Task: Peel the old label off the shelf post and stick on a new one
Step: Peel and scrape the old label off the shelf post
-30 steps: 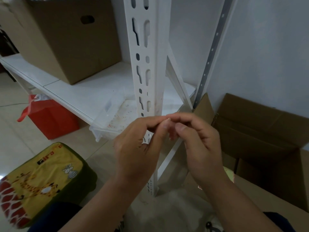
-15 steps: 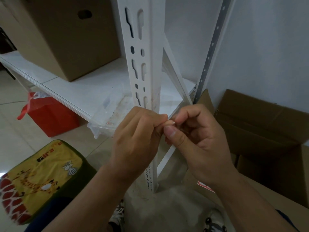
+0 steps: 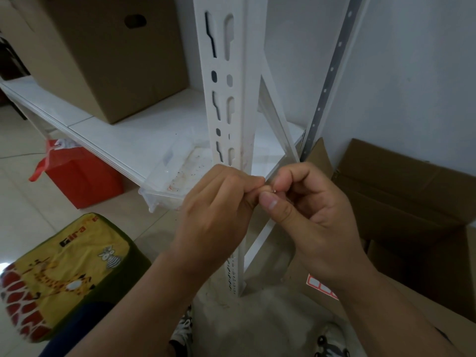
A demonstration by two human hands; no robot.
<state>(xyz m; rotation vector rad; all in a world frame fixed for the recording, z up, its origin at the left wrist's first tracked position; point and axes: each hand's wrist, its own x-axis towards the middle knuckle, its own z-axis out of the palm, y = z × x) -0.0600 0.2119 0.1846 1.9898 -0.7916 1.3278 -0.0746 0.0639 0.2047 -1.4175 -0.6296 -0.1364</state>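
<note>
Hands: left hand [image 3: 216,215] and right hand [image 3: 313,211], curled tighter than a second ago, fingertips pinched together on a tiny scrap, probably label. Shelf post [image 3: 233,104] directly behind the pinch. Label sheet [image 3: 319,286] lies below, untouched.

Matt white metal shelf post [image 3: 231,99]

Cardboard box [image 3: 103,55] at 11 o'clock; red bag [image 3: 82,176] at 9; giraffe-print cushion [image 3: 64,274] at 8; open carton [image 3: 412,207] at 3.
</note>
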